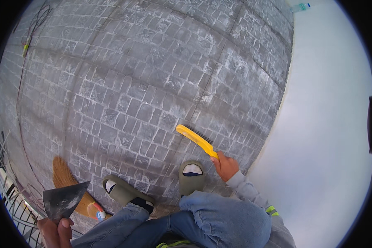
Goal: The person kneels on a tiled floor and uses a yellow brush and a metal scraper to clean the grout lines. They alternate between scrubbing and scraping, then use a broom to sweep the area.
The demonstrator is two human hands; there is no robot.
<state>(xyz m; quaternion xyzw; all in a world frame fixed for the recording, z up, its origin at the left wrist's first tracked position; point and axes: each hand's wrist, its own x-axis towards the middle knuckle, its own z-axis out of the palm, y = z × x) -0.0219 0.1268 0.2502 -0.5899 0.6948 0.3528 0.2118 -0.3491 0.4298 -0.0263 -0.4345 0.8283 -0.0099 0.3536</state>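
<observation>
My right hand [226, 166] is closed round the handle end of a yellow wire brush [195, 139]. Its dark bristles face up and to the right, over the grey stone-patterned floor tiles [144, 111]. Whether the bristles touch the tiles I cannot tell. At the lower left my left hand [56, 232] grips a wide dark scraper [64, 199], its blade pointing up and smeared with whitish residue. Just behind the blade, a straw broom [68, 177] lies on the floor, its handle binding partly showing.
A white wall [322, 95] rises along the right side. A plastic bottle [300, 7] lies at the far right by its base. Thin cables [20, 91] run down the left side, near a metal grille [18, 211]. My sandalled feet [191, 175] are below the brush.
</observation>
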